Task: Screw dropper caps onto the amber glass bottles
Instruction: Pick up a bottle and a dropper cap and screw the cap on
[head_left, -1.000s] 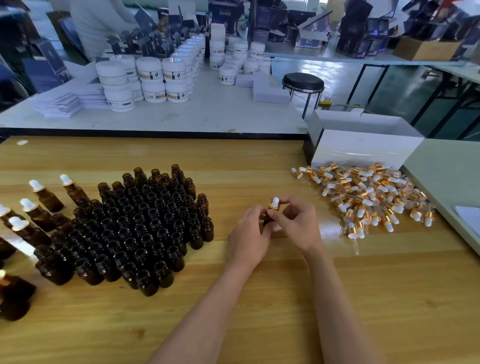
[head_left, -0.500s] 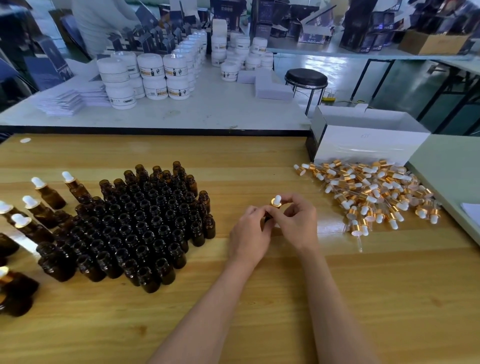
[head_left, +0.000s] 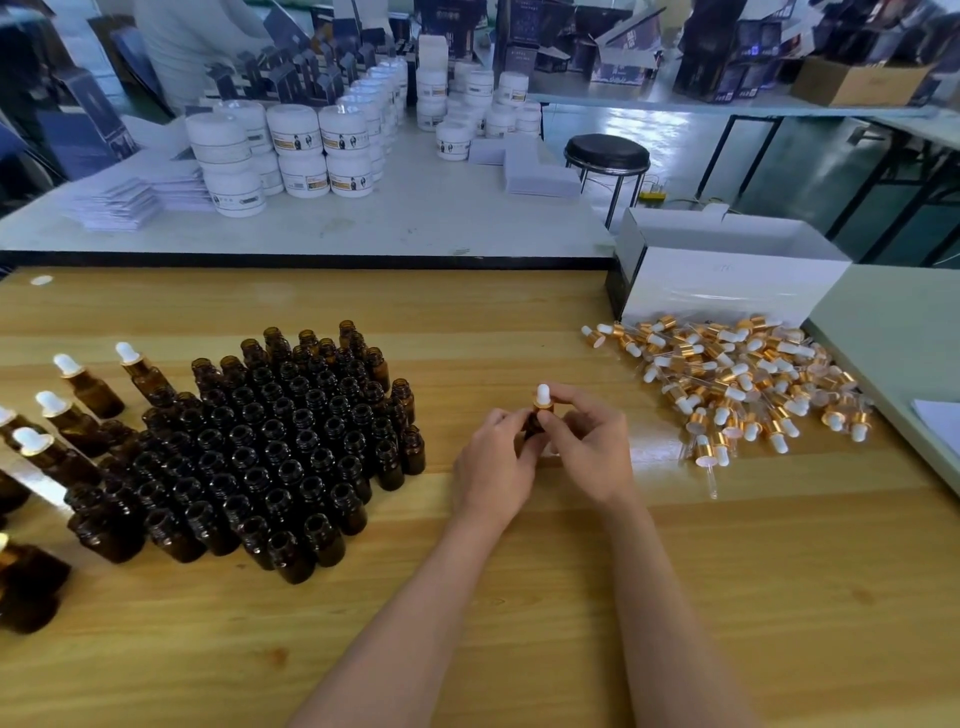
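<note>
Mid-twist here: my left hand (head_left: 498, 460) grips the small amber glass bottle (head_left: 534, 427) at the centre of the wooden table (head_left: 519, 613). My right hand (head_left: 592, 449) has its fingers (head_left: 569, 408) pinched round the white-bulbed gold dropper cap (head_left: 543, 397) on its neck. Next it probably needs another turn until snug, then goes over to the capped bottles (head_left: 78, 395) at 9 o'clock. Versus half a second back, barely anything differs: same grip, same spot.

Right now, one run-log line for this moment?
phase: capping | left hand: holds amber bottle | right hand: pinches dropper cap
</note>
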